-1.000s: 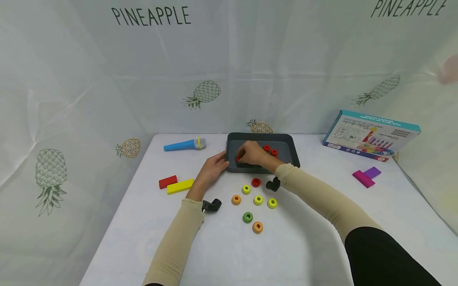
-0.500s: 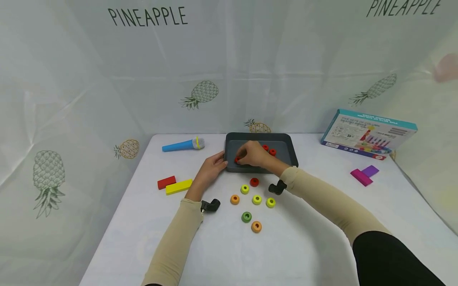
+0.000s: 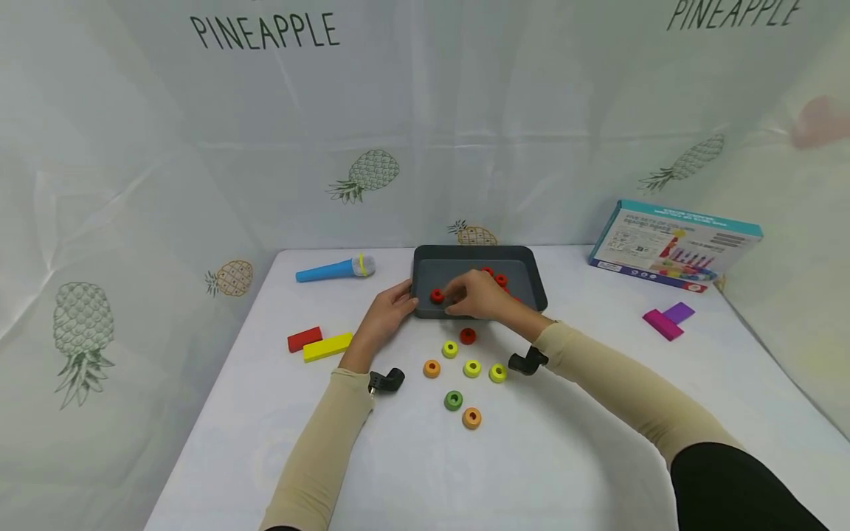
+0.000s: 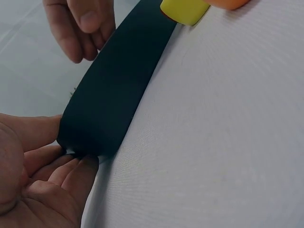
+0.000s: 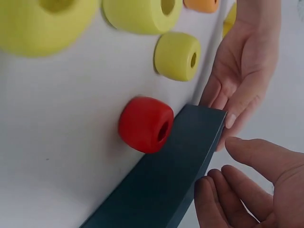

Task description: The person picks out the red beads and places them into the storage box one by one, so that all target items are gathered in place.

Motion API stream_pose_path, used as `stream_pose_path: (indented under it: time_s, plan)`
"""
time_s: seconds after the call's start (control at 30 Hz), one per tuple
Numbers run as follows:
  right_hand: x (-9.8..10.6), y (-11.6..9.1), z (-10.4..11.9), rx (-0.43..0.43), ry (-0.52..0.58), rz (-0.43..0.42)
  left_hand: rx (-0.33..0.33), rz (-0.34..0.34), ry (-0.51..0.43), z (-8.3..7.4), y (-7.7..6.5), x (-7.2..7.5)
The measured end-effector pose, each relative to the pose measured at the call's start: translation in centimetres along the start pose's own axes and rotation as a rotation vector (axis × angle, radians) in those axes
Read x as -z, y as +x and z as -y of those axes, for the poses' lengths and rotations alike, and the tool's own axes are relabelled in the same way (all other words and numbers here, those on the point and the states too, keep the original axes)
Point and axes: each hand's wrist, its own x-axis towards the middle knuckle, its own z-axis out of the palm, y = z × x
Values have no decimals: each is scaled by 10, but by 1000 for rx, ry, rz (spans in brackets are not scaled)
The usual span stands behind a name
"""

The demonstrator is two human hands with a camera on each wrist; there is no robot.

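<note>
In the head view, my left hand [image 3: 387, 313] holds the near left corner of a dark grey tray [image 3: 451, 259]. Its thumb is at the rim and its fingers are against the outer wall in the left wrist view. Over the tray floor hovers my right hand [image 3: 477, 295], thumb and fingers apart with nothing between them. Just left of those fingertips lies a red bead [image 3: 437, 296] in the tray. Other red beads [image 3: 501, 280] are partly hidden behind the right hand. One more red bead [image 5: 145, 124] stands on the table, close to the tray's front wall.
Yellow beads [image 3: 472, 369], orange beads [image 3: 432, 368] and a green bead [image 3: 454, 400] lie before the tray. Left are a toy microphone [image 3: 335, 270], a red block [image 3: 305, 339] and a yellow block [image 3: 328, 347]. Right are a box [image 3: 674, 243] and a magenta block [image 3: 662, 324].
The right hand has let go of the red bead at the tray's left side and drawn back to the right. The left hand stays at the tray; the head view has shifted slightly.
</note>
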Motion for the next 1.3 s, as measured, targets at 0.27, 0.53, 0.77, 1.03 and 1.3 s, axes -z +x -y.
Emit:
stream_pose_path:
  time_s: [0.27, 0.53, 0.77, 1.03, 1.3]
  plan:
    - [3, -19, -6, 4, 48, -10, -12, -9, -3, 0, -1, -2]
    - [5, -33, -11, -30, 27, 0, -1, -10, -19, 0, 0, -2]
    - [6, -47, -11, -54, 61, -8, -8, -1, -30, 0, 0, -3]
    - [-1, -60, -12, -87, 67, 12, -8, 4, -28, -2, 0, -1]
    - [-8, -63, -21, -66, 30, 7, -10, -2, -29, -2, 1, -2]
